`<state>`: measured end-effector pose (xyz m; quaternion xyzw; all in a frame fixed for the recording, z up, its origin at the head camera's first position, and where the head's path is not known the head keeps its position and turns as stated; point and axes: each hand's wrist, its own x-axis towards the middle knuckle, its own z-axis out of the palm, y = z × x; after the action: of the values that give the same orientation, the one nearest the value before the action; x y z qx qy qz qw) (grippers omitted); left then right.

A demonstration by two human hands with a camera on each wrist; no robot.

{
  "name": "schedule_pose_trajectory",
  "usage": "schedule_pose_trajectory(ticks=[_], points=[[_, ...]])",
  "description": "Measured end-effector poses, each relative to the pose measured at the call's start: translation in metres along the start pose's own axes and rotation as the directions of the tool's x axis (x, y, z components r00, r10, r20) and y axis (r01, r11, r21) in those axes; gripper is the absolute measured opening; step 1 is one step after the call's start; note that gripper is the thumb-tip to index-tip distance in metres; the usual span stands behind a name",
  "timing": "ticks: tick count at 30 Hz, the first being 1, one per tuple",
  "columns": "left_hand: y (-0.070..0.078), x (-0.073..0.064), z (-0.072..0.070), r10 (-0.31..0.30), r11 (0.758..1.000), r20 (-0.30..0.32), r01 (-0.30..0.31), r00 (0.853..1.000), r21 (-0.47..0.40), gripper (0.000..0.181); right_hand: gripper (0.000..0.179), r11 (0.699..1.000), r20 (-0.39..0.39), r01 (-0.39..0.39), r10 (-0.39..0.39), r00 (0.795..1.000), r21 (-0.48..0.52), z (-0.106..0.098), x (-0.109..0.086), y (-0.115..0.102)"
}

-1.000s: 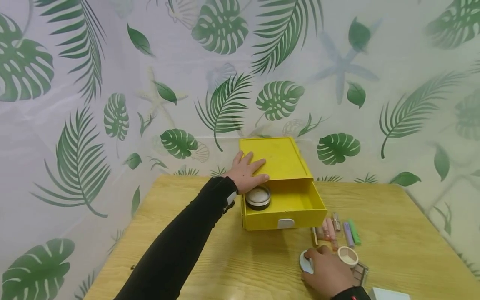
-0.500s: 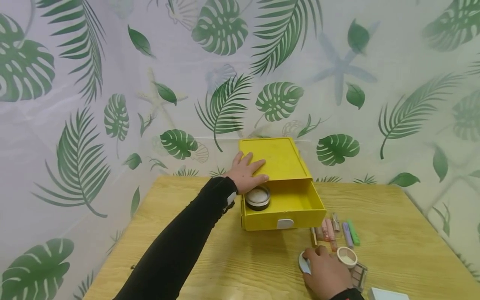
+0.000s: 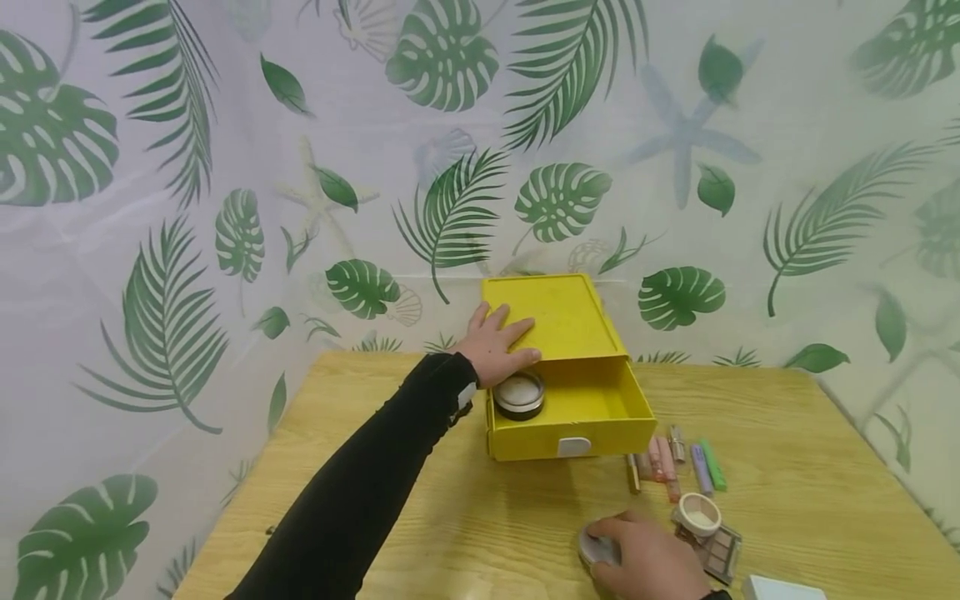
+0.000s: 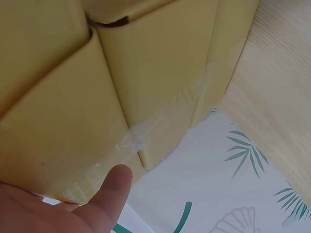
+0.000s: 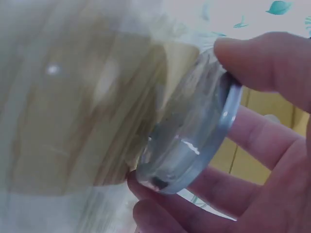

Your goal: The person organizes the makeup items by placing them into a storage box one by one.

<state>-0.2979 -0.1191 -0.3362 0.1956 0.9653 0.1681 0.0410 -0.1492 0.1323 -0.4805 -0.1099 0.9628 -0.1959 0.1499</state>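
A yellow drawer box (image 3: 551, 308) stands on the table with its drawer (image 3: 525, 442) pulled out towards me. My left hand (image 3: 491, 350) rests with spread fingers on the box's top, along its left edge; its thumb shows against the yellow cardboard in the left wrist view. Inside the drawer, at the left, sits a round jar (image 3: 519, 396) with a pale top and dark base. My right hand (image 3: 652, 558) pinches a round compact (image 5: 194, 131) with a silvery rim and shiny face by its edge, in front of the box.
Several slim makeup tubes (image 3: 663, 458) lie right of the drawer, near a purple tube (image 3: 701, 469) and a green one (image 3: 713, 465). A round cream-coloured pot (image 3: 699, 514) overlaps an eyeshadow palette (image 3: 720, 550). A white box (image 3: 783, 588) lies at the front right of the table (image 3: 420, 517).
My right hand has moved a little left and towards me with the compact, exposing more of the palette and pot. The left hand has stayed on the box.
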Motion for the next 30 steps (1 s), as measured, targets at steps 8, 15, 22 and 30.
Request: schedule_pose_trajectory(ticks=[8, 15, 22, 30], points=[[-0.002, -0.003, 0.002, -0.002, 1.0, -0.004, 0.002, 1.0, 0.011, 0.063, 0.039, 0.993, -0.044, 0.113, -0.112, 0.993, 0.036, -0.02, -0.014, -0.017], [-0.001, -0.003, 0.003, 0.001, 1.0, -0.001, -0.001, 1.0, 0.008, 0.063, 0.034, 0.973, -0.325, 0.231, -0.228, 0.918, -0.03, -0.052, -0.039, -0.031], [0.001, -0.003, 0.001, 0.015, 1.0, -0.009, -0.015, 1.0, 0.007, 0.063, 0.036, 0.945, -0.475, 0.323, -0.307, 0.825, -0.049, -0.073, -0.058, -0.042], [0.002, -0.003, 0.003, 0.004, 1.0, -0.007, -0.004, 1.0, 0.004, 0.064, 0.045, 0.917, -0.609, 0.384, -0.368, 0.703, -0.111, -0.084, -0.068, -0.048]])
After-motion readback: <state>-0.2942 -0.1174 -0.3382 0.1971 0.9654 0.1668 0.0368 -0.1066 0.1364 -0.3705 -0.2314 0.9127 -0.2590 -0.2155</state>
